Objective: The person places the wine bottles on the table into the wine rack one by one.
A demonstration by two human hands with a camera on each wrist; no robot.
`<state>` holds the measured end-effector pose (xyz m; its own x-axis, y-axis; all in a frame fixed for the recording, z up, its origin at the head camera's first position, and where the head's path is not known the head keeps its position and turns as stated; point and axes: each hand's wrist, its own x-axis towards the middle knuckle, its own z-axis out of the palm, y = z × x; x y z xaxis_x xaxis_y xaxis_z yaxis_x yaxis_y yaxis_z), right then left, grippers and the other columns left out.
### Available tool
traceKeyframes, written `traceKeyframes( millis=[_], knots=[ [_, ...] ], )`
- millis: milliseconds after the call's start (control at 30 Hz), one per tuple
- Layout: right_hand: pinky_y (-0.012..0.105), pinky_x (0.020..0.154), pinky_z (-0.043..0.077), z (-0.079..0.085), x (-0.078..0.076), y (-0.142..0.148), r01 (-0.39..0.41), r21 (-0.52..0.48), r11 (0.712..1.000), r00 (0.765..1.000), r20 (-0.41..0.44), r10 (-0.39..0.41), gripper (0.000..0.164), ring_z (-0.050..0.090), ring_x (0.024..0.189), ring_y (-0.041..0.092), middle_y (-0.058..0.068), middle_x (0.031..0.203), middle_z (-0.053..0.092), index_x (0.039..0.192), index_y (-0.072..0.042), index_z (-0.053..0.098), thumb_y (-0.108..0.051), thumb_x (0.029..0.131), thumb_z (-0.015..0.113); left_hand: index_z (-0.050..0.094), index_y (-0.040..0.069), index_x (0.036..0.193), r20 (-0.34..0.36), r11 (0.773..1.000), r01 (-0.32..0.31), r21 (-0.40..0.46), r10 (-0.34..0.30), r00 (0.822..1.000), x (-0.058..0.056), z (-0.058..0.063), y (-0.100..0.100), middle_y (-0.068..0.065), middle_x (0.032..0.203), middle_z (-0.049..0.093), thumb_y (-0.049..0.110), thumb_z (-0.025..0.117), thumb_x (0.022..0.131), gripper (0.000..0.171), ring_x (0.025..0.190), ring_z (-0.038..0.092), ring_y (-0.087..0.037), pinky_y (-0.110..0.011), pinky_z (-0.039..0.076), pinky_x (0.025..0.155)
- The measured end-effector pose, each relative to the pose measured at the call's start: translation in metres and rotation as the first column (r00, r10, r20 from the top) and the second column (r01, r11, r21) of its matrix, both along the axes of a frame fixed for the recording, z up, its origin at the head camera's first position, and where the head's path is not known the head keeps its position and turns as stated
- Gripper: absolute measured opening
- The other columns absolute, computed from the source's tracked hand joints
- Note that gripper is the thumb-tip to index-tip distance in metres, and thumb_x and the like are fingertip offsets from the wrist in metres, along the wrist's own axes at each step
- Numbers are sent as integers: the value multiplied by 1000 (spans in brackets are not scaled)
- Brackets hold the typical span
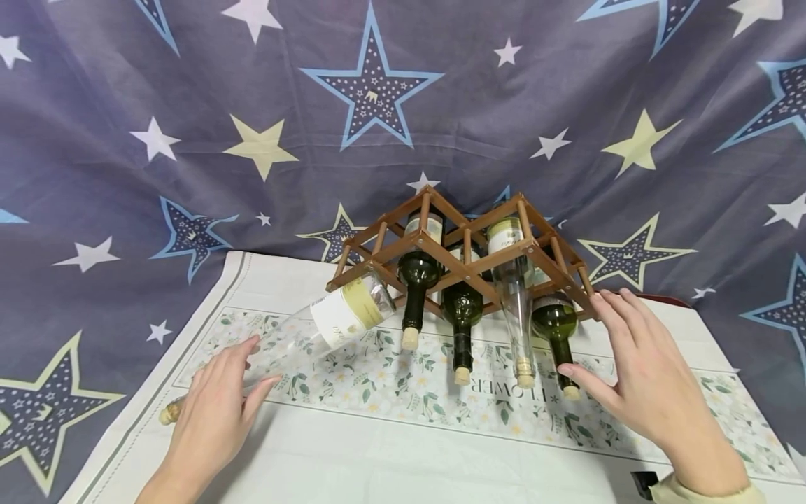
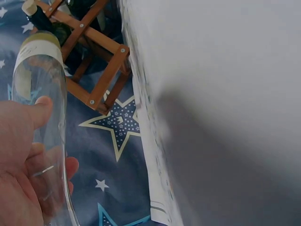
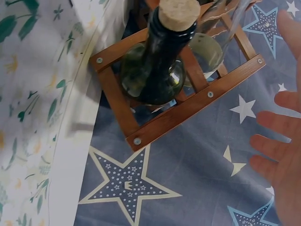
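Note:
A clear glass bottle [image 1: 343,315] with a white and yellow label lies in the grip of my left hand [image 1: 210,409]. In the left wrist view, the thumb lies across the bottle [image 2: 49,127] and the fingers curl around its far side. Its base is by the lower left of the wooden wine rack [image 1: 420,239], and its corked neck points back under the hand. My right hand [image 1: 655,371], fingers spread, is beside the rack's right end. Its thumb is near the neck of a green bottle [image 1: 554,320]; contact is unclear in the head view.
The rack also holds two dark green bottles [image 1: 418,269] [image 1: 462,302] and a clear bottle [image 1: 518,301], corks facing me. A floral runner [image 1: 390,378] crosses the white table [image 1: 378,462]. Behind hangs a star-patterned cloth [image 1: 478,140].

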<state>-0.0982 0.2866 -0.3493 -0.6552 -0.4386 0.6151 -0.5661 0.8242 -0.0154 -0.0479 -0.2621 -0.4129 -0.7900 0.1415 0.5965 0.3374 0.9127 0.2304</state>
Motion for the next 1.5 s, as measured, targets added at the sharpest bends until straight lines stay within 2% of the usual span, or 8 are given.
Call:
traceKeyframes(
  millis=[167,400,633,933,1267,1500],
  knots=[
    [48,117,20,-4,1,4,-1,-16,1000,1000,-11,1,102,31,142,40,26,146,44,150,2,41,-68,80,66,48,0,143,10,1000,-3,-12,4,1000,1,-5,-1,-14,111,61,27,77,83,72,92,55,-24,-43,40,80],
    [47,117,20,-9,1,9,0,-33,999,1000,-8,0,102,31,142,40,24,146,44,151,-1,41,-67,78,68,48,-1,142,23,1000,-3,-18,4,1000,1,-8,-1,-16,115,61,29,77,83,72,96,55,-26,-44,40,82],
    [48,117,19,-13,2,14,7,-36,999,1000,2,-7,103,30,142,41,27,146,43,150,1,41,-69,79,66,49,-2,141,33,999,-12,-35,13,999,0,-9,0,-13,110,61,28,76,84,70,93,56,-25,-44,40,77],
    [47,117,19,-14,2,17,2,-43,999,1000,-5,-3,102,31,142,40,27,144,45,147,3,44,-69,79,67,49,-2,140,76,999,-23,-50,27,997,0,-8,1,-17,123,60,30,75,87,67,111,56,-34,-50,43,80],
    [47,117,19,-14,3,19,5,-52,999,1000,0,-5,102,31,141,40,27,143,45,147,4,44,-68,78,68,49,-1,139,141,998,-51,-23,53,989,-4,-11,4,-19,126,59,33,72,90,64,117,54,-38,-55,42,88],
    [47,117,18,-14,3,20,9,-50,999,1000,8,-9,102,30,142,41,27,144,44,146,5,44,-68,78,68,49,-3,138,149,997,-77,-12,77,986,-7,-11,10,-21,118,61,31,73,89,64,107,58,-40,-56,45,81]
  ],
)
